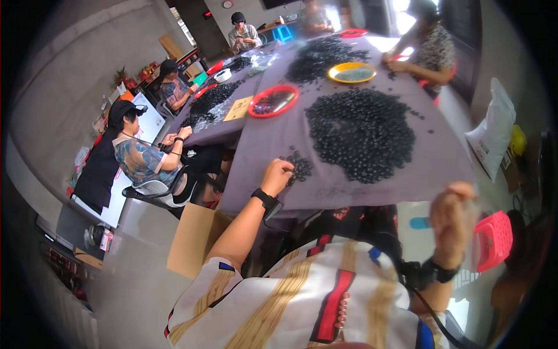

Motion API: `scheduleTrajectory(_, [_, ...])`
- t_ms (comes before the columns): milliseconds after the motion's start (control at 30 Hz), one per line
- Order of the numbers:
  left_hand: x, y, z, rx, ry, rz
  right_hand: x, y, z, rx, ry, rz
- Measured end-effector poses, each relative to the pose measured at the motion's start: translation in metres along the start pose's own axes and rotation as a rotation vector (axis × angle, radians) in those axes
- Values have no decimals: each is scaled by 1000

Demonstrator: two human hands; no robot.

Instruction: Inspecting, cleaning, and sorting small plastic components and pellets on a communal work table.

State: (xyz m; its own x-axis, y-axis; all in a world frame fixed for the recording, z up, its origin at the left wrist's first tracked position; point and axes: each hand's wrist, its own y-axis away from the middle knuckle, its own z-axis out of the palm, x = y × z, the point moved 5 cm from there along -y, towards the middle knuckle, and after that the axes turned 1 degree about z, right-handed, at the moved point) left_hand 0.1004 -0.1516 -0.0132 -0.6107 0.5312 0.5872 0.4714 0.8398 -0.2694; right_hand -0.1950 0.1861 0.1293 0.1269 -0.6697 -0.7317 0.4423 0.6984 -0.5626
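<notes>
the left arm stretches forward from the striped shirt, a black wristband on the wrist, and the left hand (278,174) rests on the grey table cloth (325,192) with its fingers curled down together onto a small cluster of dark beads (299,167); whether it pinches one cannot be told. the right hand (454,210) is raised at the table's near right edge, wrist bent, fingers drawn in toward the thumb around a thin clear bag (482,244) that blurs into the background; the grip itself is too blurred to read. just beyond the small cluster lies the big heap of dark beads (361,132), spread loose on the cloth. further back a red round tray (273,100) holds a thin scatter of beads, and a yellow round dish (351,72) holds a few pale ones. a red plastic stool (494,239) stands low on the right.
</notes>
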Motion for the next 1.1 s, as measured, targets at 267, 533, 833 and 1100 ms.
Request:
scheduleTrajectory(267, [22,6,-5,212,188,26,-119,-23,28,-470,-64,-572])
scheduleTrajectory(533, [28,13,2,170,335,-27,-115,-40,56,-794,-99,-580])
scheduleTrajectory(833, [16,18,19,208,340,41,-122,-45,76,-1105,-78,-563])
scheduleTrajectory(1100, [14,19,27,182,382,43,-139,-61,68,-1159,-11,-539])
